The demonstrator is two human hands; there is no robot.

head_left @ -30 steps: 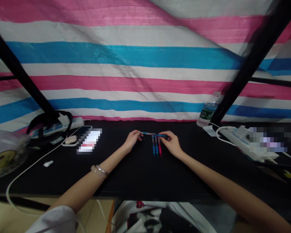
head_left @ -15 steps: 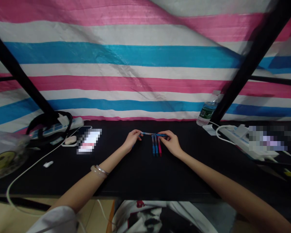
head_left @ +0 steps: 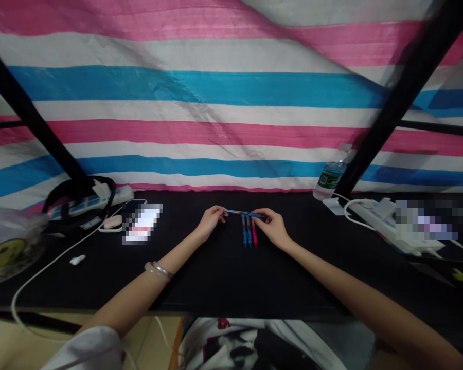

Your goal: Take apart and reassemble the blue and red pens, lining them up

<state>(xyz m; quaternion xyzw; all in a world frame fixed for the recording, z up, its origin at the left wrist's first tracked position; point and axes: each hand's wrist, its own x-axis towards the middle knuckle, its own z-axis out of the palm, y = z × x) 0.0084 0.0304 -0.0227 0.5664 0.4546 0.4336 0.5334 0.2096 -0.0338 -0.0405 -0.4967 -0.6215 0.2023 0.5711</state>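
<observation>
Slim blue-and-clear plastic pen point(head_left: 237, 211) is being pinched by left hand point(head_left: 209, 223) at left, right hand point(head_left: 274, 229) at right.

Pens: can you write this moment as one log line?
left hand: holds crosswise pen | right hand: holds same pen | two blue pens, pink pen: side by side

Left fingers point(head_left: 218, 209), right fingers point(head_left: 262, 211) holding a crosswise pen point(head_left: 237, 212) — three pens point(head_left: 249, 233) in a row, black tabletop point(head_left: 216, 280)
</observation>
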